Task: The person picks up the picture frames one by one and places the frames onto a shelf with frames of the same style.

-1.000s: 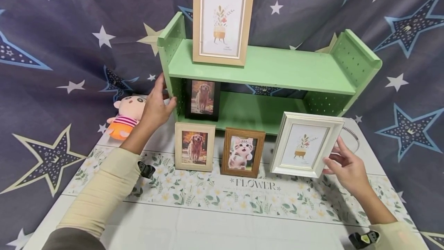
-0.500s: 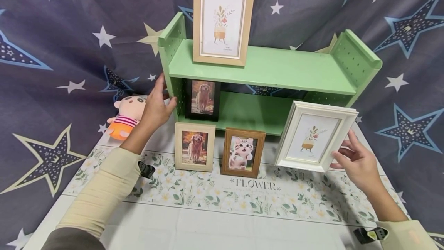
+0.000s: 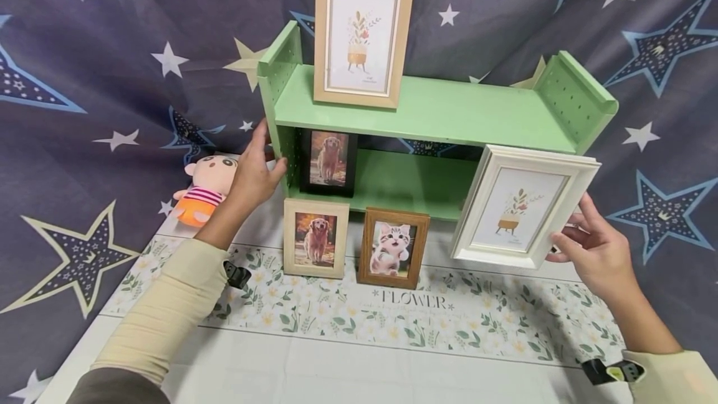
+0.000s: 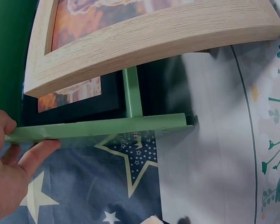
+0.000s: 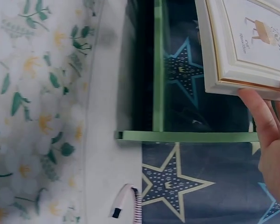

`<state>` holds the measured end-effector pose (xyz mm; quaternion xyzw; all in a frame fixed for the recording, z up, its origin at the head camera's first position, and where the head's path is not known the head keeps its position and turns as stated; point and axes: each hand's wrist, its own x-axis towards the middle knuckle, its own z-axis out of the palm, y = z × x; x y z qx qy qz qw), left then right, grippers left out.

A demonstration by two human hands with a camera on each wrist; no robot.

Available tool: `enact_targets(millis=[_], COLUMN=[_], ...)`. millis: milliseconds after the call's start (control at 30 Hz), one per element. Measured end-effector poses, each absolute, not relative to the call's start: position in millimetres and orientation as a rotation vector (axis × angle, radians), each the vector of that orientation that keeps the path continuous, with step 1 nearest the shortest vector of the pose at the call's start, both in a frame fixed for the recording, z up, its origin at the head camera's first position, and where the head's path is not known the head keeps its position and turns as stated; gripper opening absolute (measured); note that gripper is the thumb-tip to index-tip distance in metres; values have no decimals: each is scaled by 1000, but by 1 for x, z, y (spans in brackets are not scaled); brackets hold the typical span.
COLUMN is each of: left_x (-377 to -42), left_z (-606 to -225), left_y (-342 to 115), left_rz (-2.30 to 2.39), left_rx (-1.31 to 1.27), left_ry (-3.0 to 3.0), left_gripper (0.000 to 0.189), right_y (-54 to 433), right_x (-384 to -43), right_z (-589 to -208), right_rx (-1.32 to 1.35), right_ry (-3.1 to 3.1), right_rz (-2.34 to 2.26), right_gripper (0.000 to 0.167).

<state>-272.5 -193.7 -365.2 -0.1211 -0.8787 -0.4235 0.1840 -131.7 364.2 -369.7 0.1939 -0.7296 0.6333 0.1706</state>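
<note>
Background: star-print backdrop (image 3: 123, 17) | Right hand (image 3: 604, 251): gripping white frame (image 3: 524, 207) by its edge | Position: tilted, before green shelf (image 3: 477, 111), toward 4 o'clock | Left hand (image 3: 255, 173): gripping shelf's 9 o'clock side

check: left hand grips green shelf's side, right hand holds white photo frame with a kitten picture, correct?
Wrong picture: the head view shows a potted plant in the white photo frame. The right hand does hold that frame; the left hand grips the green shelf's side.
</note>
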Motion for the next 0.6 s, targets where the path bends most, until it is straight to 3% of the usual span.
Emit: enact_targets(millis=[233,600], left_x=[-273,-272], left_z=[-366,-367], left_y=[-193,-194], left_rz=[-1194,-1188], left_rx=[-346,-348], left_ry=[-2464,-2453], left_gripper=[83,83], right_y=[367,361], right_x=[-136,-135], right_z=[-353,-330], right_rx=[722,734], right_ry=[-1991,-1988], right_rz=[1826,1847], right_gripper=[88,90])
